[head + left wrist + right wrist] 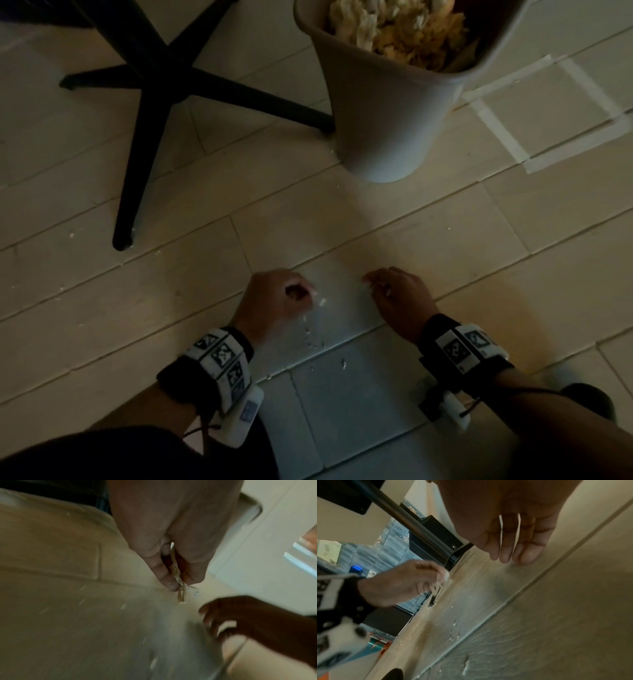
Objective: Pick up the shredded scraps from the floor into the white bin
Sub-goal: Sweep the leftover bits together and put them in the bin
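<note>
The white bin (383, 113) stands on the floor ahead of me, heaped with shredded scraps (404, 31). Small pale scraps (313, 337) lie scattered on the tiles between my hands, also visible as scraps (455, 632) in the right wrist view. My left hand (305, 294) hovers low over them, and in the left wrist view this left hand (180, 585) pinches a thin bunch of scraps (177, 574) between thumb and fingers. My right hand (376, 284) is a little to the right; the right hand (513, 557) has straight fingers held together, tips at the floor, holding nothing I can see.
A black star-shaped chair base (150, 113) spreads over the floor to the left of the bin, one leg reaching the bin's foot. Pale tape lines (548, 113) mark the floor right of the bin. A black speaker (436, 534) stands at the floor's far edge.
</note>
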Motion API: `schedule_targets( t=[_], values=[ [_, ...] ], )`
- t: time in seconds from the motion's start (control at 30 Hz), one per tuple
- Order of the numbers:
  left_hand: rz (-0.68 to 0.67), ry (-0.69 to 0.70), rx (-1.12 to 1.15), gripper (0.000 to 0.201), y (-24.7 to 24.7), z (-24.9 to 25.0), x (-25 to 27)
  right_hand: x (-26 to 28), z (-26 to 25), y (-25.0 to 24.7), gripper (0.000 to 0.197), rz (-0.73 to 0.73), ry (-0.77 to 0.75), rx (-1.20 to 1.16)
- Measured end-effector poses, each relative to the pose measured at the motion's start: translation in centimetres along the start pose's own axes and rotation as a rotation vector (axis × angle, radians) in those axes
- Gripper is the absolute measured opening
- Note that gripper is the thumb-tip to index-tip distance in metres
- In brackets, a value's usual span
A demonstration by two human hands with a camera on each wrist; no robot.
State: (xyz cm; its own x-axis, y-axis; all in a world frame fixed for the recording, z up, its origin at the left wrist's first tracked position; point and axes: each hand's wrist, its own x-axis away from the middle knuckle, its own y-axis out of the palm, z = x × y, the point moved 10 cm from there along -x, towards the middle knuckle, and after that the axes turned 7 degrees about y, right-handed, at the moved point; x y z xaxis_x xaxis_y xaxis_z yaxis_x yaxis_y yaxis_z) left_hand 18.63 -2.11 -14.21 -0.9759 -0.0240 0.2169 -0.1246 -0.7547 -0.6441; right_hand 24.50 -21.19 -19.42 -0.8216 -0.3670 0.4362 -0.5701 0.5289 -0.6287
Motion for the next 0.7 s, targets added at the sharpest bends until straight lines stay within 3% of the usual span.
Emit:
schedule_targets(
  t=[0.13,0.3,0.53,0.63,0.7],
  values=[
    [0.168,0.125,0.097,0.005,-6.8,6.7,-3.9,0.1,0.1,-0.3,0.029,-0.013,0.013,0.005],
    [0.380,0.408,0.107,0.012,-14.9,16.8,-9.4,0.5,-0.2,-0.4,0.030,0.017,-0.038,0.096],
    [0.582,0.766,0.028,0.018,-20.6,28.8,-14.8,1.6,-1.4,-1.3,0.024,0.140,-0.189,0.224],
    [0.630,0.773,-0.083,0.016,-20.8,30.7,-16.7,1.6,-1.4,-1.4,0.025,0.144,-0.200,0.268],
    [0.468,0.682,-0.278,0.015,-19.2,30.3,-19.0,1.7,-1.3,-1.6,0.025,0.140,-0.208,0.288]
  ],
)
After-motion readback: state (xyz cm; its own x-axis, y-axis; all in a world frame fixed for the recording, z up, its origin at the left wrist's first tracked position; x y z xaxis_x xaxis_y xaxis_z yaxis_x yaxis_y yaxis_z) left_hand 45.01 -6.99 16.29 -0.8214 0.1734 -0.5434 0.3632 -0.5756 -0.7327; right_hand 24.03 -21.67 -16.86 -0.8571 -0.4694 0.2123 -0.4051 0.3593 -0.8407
